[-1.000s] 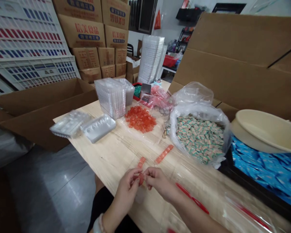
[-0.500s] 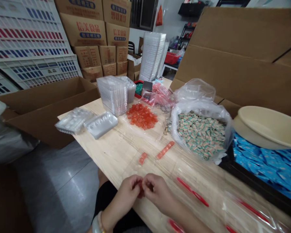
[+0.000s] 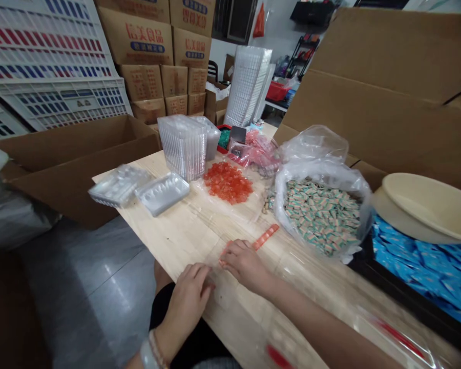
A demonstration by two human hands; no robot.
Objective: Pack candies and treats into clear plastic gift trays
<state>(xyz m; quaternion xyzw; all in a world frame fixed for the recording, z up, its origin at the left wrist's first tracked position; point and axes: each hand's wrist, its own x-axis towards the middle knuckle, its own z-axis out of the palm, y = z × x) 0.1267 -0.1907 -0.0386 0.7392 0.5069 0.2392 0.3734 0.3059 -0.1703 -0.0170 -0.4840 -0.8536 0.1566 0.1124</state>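
Note:
My right hand [image 3: 244, 264] lies on the wooden table [image 3: 176, 230], with its fingertips over a short orange candy strip [image 3: 225, 254] that is mostly hidden. A longer orange candy strip [image 3: 266, 237] lies just beyond those fingers. My left hand [image 3: 190, 292] rests nearer the table's edge with its fingers apart, holding nothing I can see. Farther off are a heap of loose orange-red candies [image 3: 228, 183] on clear film and an open plastic bag of small wrapped sweets [image 3: 322, 218].
Clear plastic trays [image 3: 162, 193] and a stack of ribbed containers [image 3: 182, 147] stand on the table. Red strips [image 3: 278, 356] lie near the front. A cream basin [image 3: 426, 207] sits above blue packets [image 3: 422, 266] on the right. Cardboard cartons [image 3: 77, 164] flank the table.
My hands have parted and no longer pinch a piece between them. My right hand has moved forward onto the short strip, and my left has dropped to the table.

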